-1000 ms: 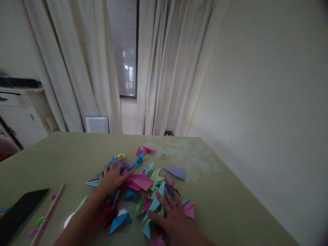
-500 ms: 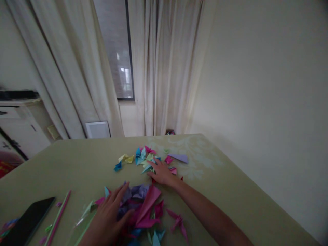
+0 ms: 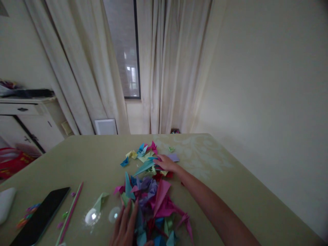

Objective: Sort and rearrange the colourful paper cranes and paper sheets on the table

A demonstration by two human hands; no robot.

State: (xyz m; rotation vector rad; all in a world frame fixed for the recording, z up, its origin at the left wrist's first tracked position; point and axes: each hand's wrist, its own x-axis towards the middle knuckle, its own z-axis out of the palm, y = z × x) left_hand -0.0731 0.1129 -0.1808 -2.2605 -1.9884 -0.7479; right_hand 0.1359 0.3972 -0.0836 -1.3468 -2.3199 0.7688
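A heap of coloured folded paper pieces (image 3: 153, 201) lies on the green table (image 3: 84, 160). My left hand (image 3: 125, 225) rests flat at the near left edge of the heap, fingers stretched out. My right hand (image 3: 166, 163) reaches across to the far side, fingers spread over a smaller cluster of blue, yellow and pink paper pieces (image 3: 140, 154) and a lilac sheet (image 3: 174, 157). Neither hand grips anything.
A black phone (image 3: 42, 215) and a pink and green stick (image 3: 70, 212) lie at the near left, with a white object (image 3: 6, 201) beyond them. A single green folded piece (image 3: 101, 201) sits left of the heap. Curtains, a window and a white cabinet (image 3: 28, 123) stand behind the table.
My right hand has slid from the far cluster toward the heap, sweeping pieces closer. My left hand has drawn back toward me along the heap's near edge. The camera has shifted slightly.
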